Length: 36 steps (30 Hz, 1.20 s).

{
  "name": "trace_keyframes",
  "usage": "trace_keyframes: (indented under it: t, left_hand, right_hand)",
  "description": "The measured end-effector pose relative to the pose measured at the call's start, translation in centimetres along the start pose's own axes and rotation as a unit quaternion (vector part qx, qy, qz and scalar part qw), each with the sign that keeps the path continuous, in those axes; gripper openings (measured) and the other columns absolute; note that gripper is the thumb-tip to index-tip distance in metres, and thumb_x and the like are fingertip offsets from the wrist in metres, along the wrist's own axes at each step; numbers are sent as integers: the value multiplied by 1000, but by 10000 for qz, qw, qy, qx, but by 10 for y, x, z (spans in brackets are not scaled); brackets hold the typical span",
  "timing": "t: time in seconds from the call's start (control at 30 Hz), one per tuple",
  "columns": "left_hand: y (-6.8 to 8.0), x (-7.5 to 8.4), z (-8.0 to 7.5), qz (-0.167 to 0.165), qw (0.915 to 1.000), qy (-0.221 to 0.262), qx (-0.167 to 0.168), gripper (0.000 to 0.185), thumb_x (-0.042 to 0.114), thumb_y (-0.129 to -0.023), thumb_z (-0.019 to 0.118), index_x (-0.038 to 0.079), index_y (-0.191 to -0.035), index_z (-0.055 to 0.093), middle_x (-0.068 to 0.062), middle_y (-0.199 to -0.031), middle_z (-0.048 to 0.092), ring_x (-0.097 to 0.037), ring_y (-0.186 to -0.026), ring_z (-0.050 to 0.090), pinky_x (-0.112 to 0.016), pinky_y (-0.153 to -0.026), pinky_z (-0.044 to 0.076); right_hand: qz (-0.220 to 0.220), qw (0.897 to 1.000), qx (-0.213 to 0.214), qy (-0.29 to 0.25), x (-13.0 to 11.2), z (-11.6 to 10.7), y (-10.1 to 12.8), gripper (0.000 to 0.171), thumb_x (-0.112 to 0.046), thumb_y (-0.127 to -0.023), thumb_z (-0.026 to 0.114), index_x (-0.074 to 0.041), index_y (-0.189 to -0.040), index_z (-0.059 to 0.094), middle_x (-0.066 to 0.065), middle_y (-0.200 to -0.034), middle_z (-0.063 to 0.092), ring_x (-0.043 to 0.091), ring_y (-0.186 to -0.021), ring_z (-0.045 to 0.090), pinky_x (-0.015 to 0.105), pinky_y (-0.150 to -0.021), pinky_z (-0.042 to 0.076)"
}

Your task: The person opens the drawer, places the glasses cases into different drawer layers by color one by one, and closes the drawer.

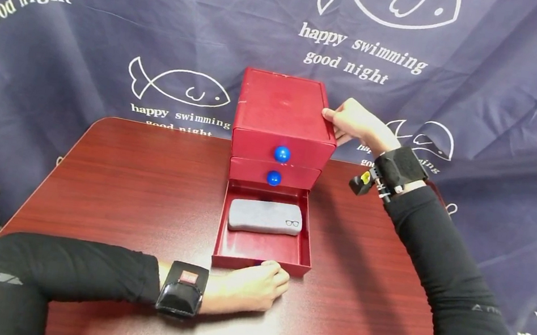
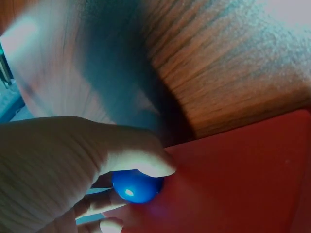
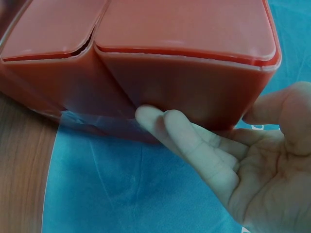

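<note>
A red drawer cabinet stands at the back of the table, with its bottom drawer pulled far out and the two upper drawers closed. Inside the pulled-out drawer lies a grey glasses case with a small glasses print. My left hand is at that drawer's front; in the left wrist view its thumb and fingers pinch the blue knob. My right hand touches the cabinet's right side, thumb at the top edge. The right wrist view shows its fingers fairly straight along the side wall.
Blue round knobs mark the two closed drawers. The cabinet rests on a reddish-brown wooden table. Behind it hangs a dark blue curtain with fish and lettering.
</note>
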<state>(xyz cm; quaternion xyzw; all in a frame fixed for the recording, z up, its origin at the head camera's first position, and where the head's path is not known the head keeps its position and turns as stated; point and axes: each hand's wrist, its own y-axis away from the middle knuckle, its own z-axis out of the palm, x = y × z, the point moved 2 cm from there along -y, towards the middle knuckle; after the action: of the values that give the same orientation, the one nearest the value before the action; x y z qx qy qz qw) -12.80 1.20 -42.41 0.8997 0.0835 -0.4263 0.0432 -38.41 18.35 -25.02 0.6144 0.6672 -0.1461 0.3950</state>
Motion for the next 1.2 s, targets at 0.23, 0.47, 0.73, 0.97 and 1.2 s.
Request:
trace_keyframes:
  t: [0.23, 0.47, 0.73, 0.97, 1.2]
  left_hand:
    - [-2, -3, -1, -96, 9998, 193, 34, 20, 29, -96, 58, 37, -86, 72, 12, -87, 57, -7, -82, 50, -25, -68, 38]
    - [-4, -8, 0, -50, 9994, 325, 91, 21, 23, -96, 59, 36, -89, 74, 11, -89, 58, -7, -82, 50, -20, -61, 40]
    - [-8, -14, 4, -124, 9985, 499, 198, 16, 19, -93, 60, 29, -88, 71, 10, -88, 58, -7, -78, 48, -19, -66, 42]
    - [-10, -21, 7, -27, 9988, 402, 272, 21, 17, -93, 57, 30, -86, 72, 10, -87, 57, -8, -76, 47, -18, -69, 42]
    - [-9, -25, 12, 99, 9984, 482, 279, 22, 19, -94, 60, 31, -83, 73, 9, -88, 57, -9, -77, 48, -18, -71, 43]
  right_hand:
    - [-1, 10000, 39, 41, 0, 0, 0, 32, -23, -106, 52, 4, -92, 63, -1, -60, 64, 10, -54, 66, 25, -57, 59]
    - [5, 10000, 57, 58, 1, 0, 0, 32, -23, -106, 52, 5, -96, 63, -1, -59, 64, 10, -54, 66, 25, -57, 59]
    - [-40, 10000, 49, 7, 1, 0, -1, 32, -22, -105, 53, 2, -89, 64, -1, -61, 65, 10, -55, 67, 25, -57, 59]
    - [-33, 10000, 68, 48, 1, 1, -1, 35, -23, -105, 52, 9, -103, 65, -1, -61, 64, 10, -55, 66, 25, -57, 59]
    - [26, 10000, 51, 68, 1, 0, -2, 35, -24, -106, 52, 9, -106, 64, -1, -60, 63, 9, -54, 65, 24, -57, 59]
